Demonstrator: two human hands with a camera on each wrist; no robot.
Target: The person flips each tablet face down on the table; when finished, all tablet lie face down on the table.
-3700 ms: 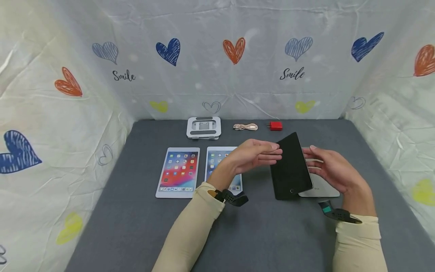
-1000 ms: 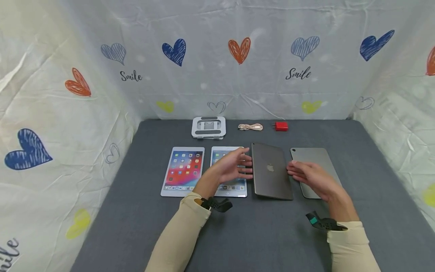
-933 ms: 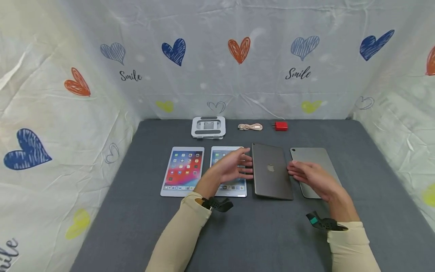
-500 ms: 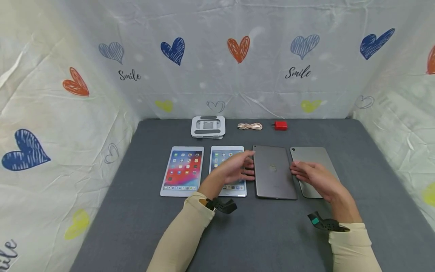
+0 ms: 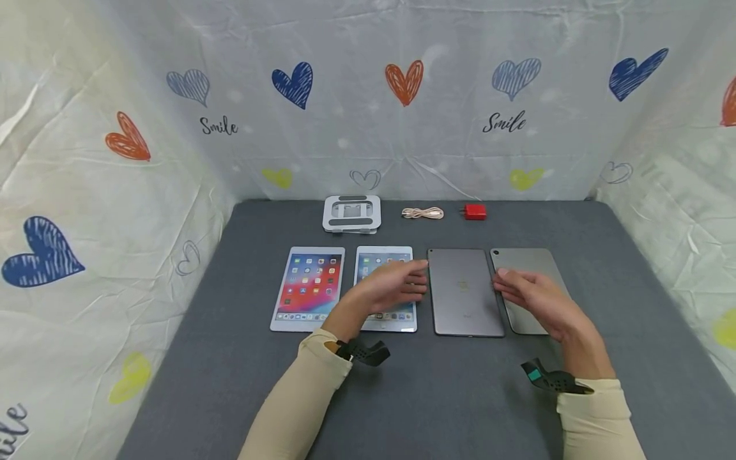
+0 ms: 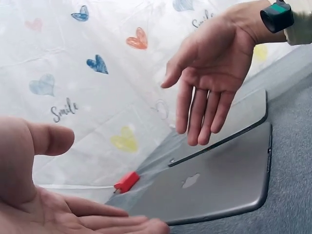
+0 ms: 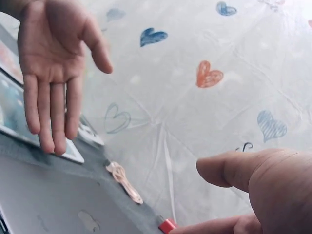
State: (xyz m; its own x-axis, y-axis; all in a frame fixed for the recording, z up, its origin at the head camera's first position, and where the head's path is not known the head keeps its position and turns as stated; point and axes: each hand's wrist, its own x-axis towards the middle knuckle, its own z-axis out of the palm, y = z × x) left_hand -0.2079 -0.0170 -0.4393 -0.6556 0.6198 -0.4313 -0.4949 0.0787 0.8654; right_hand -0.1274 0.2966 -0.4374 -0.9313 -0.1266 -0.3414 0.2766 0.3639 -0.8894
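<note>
The left hand (image 5: 397, 287) is hovering above the white tablet with the blue screen (image 5: 382, 257), its fingers lying straight and close together, thumb apart, and they are gripping nothing. The right hand (image 5: 537, 300) is reaching in over the light grey tablet (image 5: 526, 259), its fingers also straight, their tips slightly spread, its thumb standing clear. The dark grey tablet (image 5: 466, 294) is lying flat, back up, between the two sets of fingertips, with its left edge just beside the left ones and its right edge just beside the right ones; whether any tip is touching it, I cannot tell. To the left of the left fingers, the white tablet with the red screen (image 5: 307, 287) is lying face up. Beyond the left fingers, the stand (image 5: 352, 214) is resting folded, and the coiled cable (image 5: 423, 213) is lying to its right. The red plug (image 5: 475, 212) is sitting farther off than both hands' fingers, between them. Everything is resting on the grey table (image 5: 437, 396).
</note>
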